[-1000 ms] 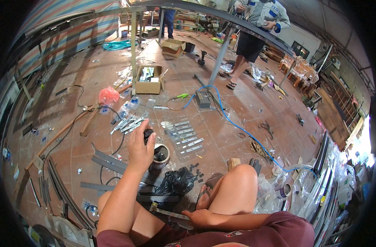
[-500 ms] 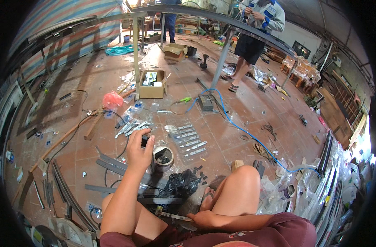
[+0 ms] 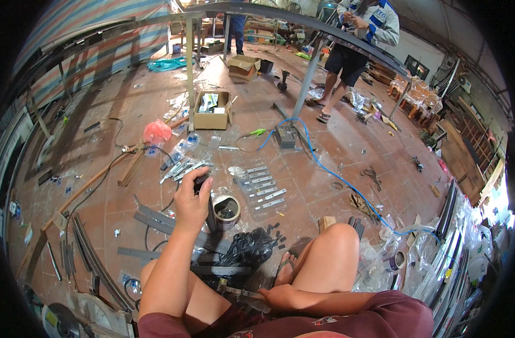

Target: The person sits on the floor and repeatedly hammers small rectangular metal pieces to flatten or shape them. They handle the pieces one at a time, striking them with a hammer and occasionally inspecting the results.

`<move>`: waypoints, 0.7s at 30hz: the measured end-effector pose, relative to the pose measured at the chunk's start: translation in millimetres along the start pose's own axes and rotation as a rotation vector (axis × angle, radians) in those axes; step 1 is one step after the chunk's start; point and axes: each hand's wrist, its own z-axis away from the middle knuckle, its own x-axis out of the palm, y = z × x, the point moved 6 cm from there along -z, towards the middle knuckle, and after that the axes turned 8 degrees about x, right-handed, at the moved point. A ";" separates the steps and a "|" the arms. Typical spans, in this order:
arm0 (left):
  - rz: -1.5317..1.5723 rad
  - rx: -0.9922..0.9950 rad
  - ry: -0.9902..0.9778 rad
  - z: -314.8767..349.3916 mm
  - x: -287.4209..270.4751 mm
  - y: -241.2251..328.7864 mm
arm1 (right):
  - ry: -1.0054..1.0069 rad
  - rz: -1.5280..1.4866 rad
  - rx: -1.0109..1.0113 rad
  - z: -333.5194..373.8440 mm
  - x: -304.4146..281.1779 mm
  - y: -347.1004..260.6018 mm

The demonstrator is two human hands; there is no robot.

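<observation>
My left hand is raised above the floor, its thumb and fingers closed around the top of a dark upright bar. Beside that bar stands a round tub with small dark pieces inside. Low in front of my body, my right hand grips the handle of a hammer, its head pointing left. A black plastic bag lies between my legs, with several small black pieces next to it. A flat dark metal bar crosses in front of the bag.
Several metal strips lie in a row beyond the tub. An open cardboard box stands by a table leg. A blue hose curves along the right. Dark metal lengths lie left. Another person stands behind the long table frame.
My left hand has moved slightly up and left, and more of the dark bar shows. The hammer has shifted a little in my right hand's grip area. The view has tilted slightly.
</observation>
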 end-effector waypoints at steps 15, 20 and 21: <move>0.000 -0.009 -0.029 -8.2 5.0 -23.6 | 0.156 0.027 -0.060 -3.8 11.5 3.0; 0.206 -0.287 0.005 1.2 9.1 -25.3 | 0.178 -0.036 -0.066 7.8 -5.0 -3.6; 0.213 -0.296 -0.005 1.6 9.8 -23.4 | 0.187 -0.049 -0.068 8.2 -5.1 -3.4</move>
